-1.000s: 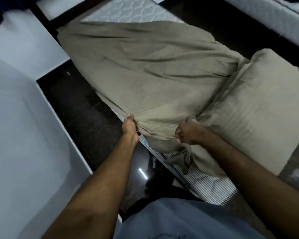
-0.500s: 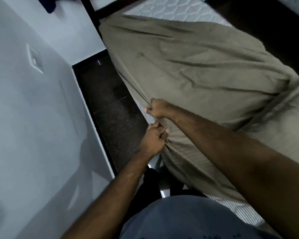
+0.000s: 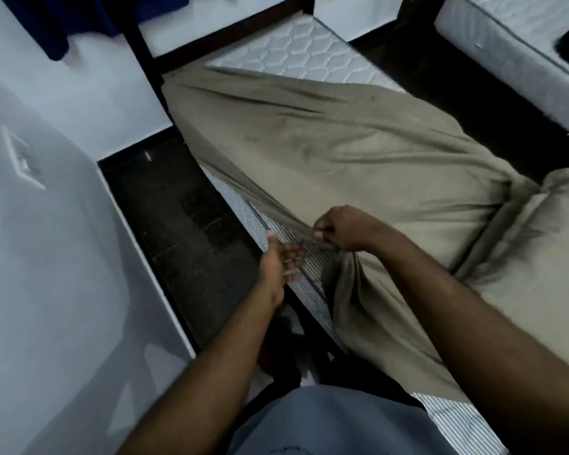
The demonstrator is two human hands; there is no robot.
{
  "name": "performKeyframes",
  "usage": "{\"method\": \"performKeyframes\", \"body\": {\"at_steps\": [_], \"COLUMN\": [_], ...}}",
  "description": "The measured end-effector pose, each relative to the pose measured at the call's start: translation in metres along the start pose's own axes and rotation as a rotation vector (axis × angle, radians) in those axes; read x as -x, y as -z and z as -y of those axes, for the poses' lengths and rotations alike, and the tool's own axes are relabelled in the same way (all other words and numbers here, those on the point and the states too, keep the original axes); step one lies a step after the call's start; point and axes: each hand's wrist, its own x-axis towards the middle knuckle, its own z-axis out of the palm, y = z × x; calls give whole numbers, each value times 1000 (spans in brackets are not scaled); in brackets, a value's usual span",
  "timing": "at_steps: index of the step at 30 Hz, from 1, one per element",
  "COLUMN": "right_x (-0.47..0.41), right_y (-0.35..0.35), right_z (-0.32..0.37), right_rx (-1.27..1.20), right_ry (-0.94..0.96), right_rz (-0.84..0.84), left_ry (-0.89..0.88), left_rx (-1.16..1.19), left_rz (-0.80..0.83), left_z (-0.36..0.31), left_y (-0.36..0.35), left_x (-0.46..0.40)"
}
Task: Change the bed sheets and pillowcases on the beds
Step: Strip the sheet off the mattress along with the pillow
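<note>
An olive-green bed sheet [image 3: 326,149] lies rumpled over the white quilted mattress [image 3: 296,54], whose far end is bare. My right hand [image 3: 342,228] grips the sheet's near left edge and pulls it taut along the mattress side. My left hand [image 3: 281,257] sits just below it beside the striped mattress edge [image 3: 309,280], its fingers loosely curled and blurred; whether it holds cloth is unclear. A pillow [image 3: 546,244] in a matching olive case lies at the right on the sheet.
A white wall [image 3: 46,257] with a switch plate [image 3: 22,156] stands close on the left, with a narrow strip of dark floor [image 3: 184,224] between it and the bed. A dark bed frame post [image 3: 145,50] rises at the far end. A second mattress [image 3: 523,60] is at the upper right.
My right hand has drawn the sheet edge back toward me along the mattress side. My left hand has slipped off the sheet and now hangs beside the striped edge. The view has swung right.
</note>
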Motion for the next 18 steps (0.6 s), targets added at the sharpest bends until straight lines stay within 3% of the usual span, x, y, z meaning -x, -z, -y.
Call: {"method": "performKeyframes", "body": {"at_steps": [7,10,13,15,18], "right_x": [-6,-17,-34,-55,-106], "right_y": [22,28,34,41,57], "right_z": [13,9,-4,-11,-13], "right_rx": [67,48,8,-114,-280], "right_ry": [128,127,101,48,38], "right_rz": [177,215,278,231,-9], "left_ry": [4,-3,-85,-142,-221], "left_rx": [366,328,311,244,68], "left_rz": [-81,-185,-144,-161,-222], "left_z": [-126,-145,-154,-157,-157], "left_y": [2,2,-3,3,26], "left_x": [-61,-84,-91,-95,-88]}}
